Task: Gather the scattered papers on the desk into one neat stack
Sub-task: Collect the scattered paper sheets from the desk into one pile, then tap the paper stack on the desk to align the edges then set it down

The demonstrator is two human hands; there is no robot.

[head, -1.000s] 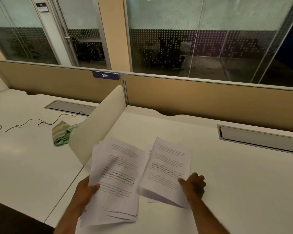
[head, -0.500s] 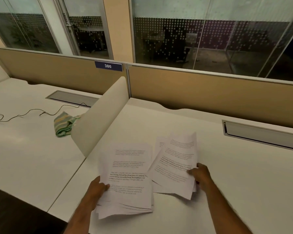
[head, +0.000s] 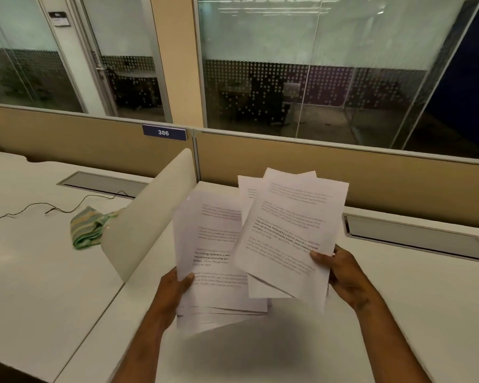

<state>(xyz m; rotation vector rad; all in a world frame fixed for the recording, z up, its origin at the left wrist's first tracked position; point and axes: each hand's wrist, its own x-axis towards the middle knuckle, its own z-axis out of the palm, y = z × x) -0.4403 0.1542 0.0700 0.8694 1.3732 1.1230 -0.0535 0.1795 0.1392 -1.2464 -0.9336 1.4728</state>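
Note:
Two bundles of printed white papers are held up in the air above the white desk (head: 398, 313). My left hand (head: 174, 291) grips the lower left edge of the left bundle (head: 213, 244), several fanned sheets. My right hand (head: 343, 275) pinches the lower right edge of the right bundle (head: 291, 230), which is tilted clockwise and overlaps the front of the left bundle. Their shadow falls on the desk below. I see no loose sheets left on the desk surface.
A low cream divider (head: 147, 217) stands just left of the papers. On the neighbouring desk lie a green striped cloth (head: 87, 226) and a black cable (head: 53, 207). Cable trays (head: 415, 239) sit at the back, below a tan partition (head: 343, 172) labelled 386.
Both bundles rested on the desk under my hands before; now both hands have lifted them off the desk and brought them closer together, the right bundle overlapping the left.

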